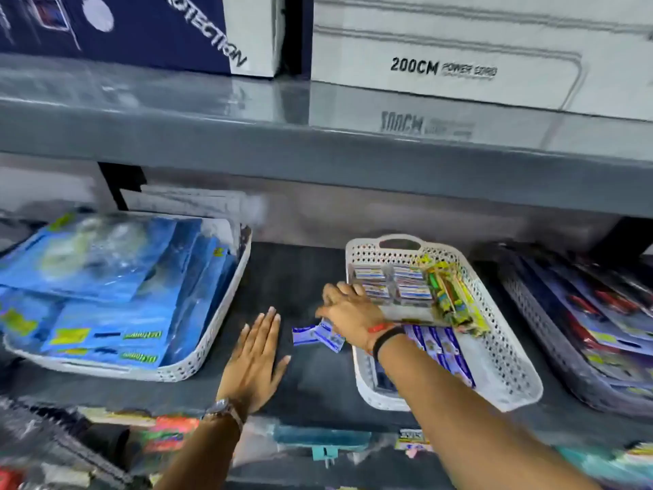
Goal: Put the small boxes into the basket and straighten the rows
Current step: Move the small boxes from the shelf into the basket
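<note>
I see the dark shelf (311, 380) carrying the white basket (509, 355), its rows of boxes packed upright. My left hand (256, 362) lies spread flat, bracing; my right hand (348, 311) reaches over 2 small boxes (318, 335) lying loose beside the basket, its hold hidden.

- left hand (255, 358) bare, no rings visible, nails short and pale at the tips.
- left wrist circled by a wristwatch (223, 408) with a metallic silver-toned case and a brownish strap.
- left forearm bare, no sleeve in view.
- right hand (348, 305) bare, fingers without rings.
- right wrist wearing a thin red thread (381, 327) and, just behind it, a plain black band (388, 339).
- right forearm bare up to the frame edge, unsleeved.
</note>
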